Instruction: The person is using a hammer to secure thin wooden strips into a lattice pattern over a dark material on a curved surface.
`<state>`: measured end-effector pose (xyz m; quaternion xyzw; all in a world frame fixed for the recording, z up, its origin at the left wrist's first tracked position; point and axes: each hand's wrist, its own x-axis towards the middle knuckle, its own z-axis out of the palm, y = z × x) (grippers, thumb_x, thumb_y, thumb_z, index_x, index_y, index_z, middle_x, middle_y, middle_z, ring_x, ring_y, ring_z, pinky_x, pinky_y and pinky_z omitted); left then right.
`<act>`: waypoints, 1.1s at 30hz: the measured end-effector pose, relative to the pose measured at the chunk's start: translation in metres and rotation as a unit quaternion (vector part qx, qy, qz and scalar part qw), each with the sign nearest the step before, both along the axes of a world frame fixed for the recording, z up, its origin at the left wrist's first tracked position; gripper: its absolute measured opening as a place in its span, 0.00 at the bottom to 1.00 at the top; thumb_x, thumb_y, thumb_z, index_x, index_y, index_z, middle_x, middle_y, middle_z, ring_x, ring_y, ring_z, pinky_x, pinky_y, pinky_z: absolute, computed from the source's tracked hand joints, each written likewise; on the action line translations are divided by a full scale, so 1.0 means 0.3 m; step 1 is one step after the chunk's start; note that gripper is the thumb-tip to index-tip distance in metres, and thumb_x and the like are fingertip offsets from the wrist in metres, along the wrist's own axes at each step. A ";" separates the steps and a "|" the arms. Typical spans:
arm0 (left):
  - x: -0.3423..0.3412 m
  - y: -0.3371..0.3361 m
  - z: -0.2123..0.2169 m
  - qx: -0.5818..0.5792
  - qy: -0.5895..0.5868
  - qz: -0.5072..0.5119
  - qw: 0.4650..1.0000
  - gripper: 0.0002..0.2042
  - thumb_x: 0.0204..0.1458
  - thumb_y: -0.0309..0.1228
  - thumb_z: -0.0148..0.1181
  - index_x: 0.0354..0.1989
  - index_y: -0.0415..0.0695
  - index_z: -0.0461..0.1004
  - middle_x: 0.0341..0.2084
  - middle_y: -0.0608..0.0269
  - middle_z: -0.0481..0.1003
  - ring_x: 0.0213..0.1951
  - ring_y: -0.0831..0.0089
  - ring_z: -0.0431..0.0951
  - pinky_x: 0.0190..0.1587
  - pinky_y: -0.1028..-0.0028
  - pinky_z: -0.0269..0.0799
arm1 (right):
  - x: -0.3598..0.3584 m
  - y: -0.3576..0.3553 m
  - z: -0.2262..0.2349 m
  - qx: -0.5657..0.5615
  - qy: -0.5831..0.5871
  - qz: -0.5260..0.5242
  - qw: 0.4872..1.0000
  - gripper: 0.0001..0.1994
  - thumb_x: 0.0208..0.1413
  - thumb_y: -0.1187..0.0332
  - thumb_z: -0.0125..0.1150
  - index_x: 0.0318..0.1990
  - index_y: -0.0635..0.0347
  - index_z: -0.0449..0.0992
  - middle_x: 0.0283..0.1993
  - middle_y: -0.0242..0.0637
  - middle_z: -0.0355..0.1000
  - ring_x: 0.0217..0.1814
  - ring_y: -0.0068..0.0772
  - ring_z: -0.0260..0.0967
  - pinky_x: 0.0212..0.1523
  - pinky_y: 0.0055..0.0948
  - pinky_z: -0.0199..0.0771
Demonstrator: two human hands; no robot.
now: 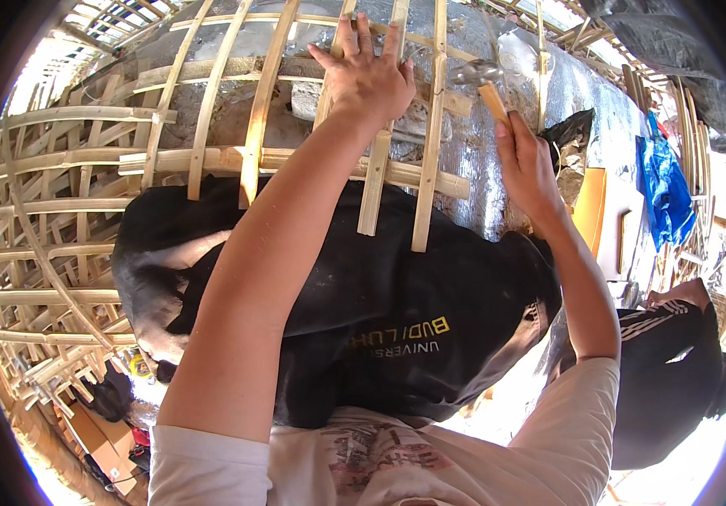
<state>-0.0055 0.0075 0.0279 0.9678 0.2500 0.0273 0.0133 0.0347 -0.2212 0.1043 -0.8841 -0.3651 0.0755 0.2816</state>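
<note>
My left hand point(369, 74) lies flat with fingers spread on the upright slats of a curved bamboo lattice frame point(253, 126), near its top. My right hand point(527, 173) grips the wooden handle of a hammer point(483, 80); its metal head hangs just right of one slat and close to my left hand. A black cloth with light printing point(363, 287) is draped over the lower part of the frame, between my forearms.
Silver foil sheeting point(481, 160) shows behind the lattice. More bamboo lattice point(43, 253) curves away on the left. Another person in black clothing with white stripes point(675, 371) is at the lower right. A blue cloth point(662, 190) hangs at the right.
</note>
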 end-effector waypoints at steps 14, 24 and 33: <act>0.016 -0.014 0.025 -0.016 0.028 0.000 0.999 0.30 0.67 0.51 0.28 0.77 0.59 0.40 0.76 0.54 0.35 0.76 0.50 0.34 0.69 0.31 0.39 | 0.018 0.018 0.019 -0.102 -0.036 0.020 0.994 0.10 0.70 0.64 0.47 0.42 0.64 0.66 0.20 0.53 0.69 0.25 0.66 0.69 0.27 0.55 0.66; 0.018 -0.027 0.181 -0.091 0.104 -0.018 0.990 0.32 0.67 0.48 0.28 0.76 0.47 0.41 0.76 0.51 0.39 0.76 0.47 0.37 0.69 0.32 0.35 | 0.030 -0.024 0.005 -0.076 -0.245 0.062 0.965 0.11 0.69 0.64 0.48 0.40 0.65 0.68 0.23 0.51 0.73 0.25 0.58 0.73 0.28 0.51 0.71; -0.022 -0.019 0.190 -0.054 0.061 -0.021 0.996 0.31 0.67 0.48 0.29 0.76 0.47 0.43 0.76 0.51 0.41 0.76 0.49 0.36 0.68 0.30 0.36 | 0.040 -0.058 -0.013 0.063 -0.063 -0.067 0.994 0.11 0.70 0.63 0.47 0.38 0.62 0.68 0.21 0.52 0.71 0.23 0.61 0.72 0.27 0.56 0.69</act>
